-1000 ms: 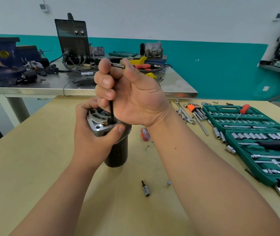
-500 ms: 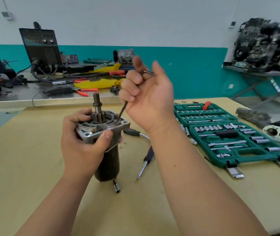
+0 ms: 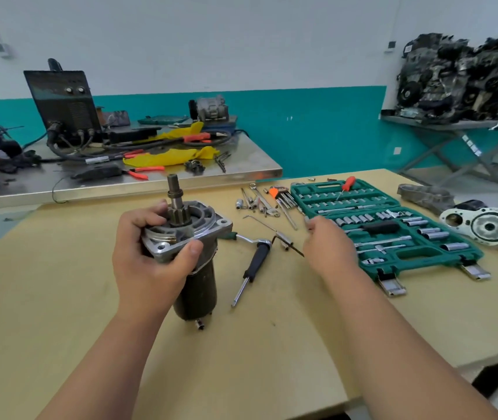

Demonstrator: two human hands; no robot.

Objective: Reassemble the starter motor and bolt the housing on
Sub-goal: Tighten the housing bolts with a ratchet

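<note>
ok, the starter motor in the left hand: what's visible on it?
The starter motor has a dark cylindrical metal body topped by a silver cast-metal flange with bolt holes, from which a toothed pinion shaft sticks up. It stands upright, slightly tilted, base apparently on the yellowish wooden table. The left hand grips the flange, thumb in front, fingers behind. The right hand, holding a thin dark hex key, is clear of it.

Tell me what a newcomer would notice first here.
The starter motor is held upright at the table's centre, gripped by the left hand round its silver flange. To its right, the right hand holds a hex key beside the open green socket set.
</note>
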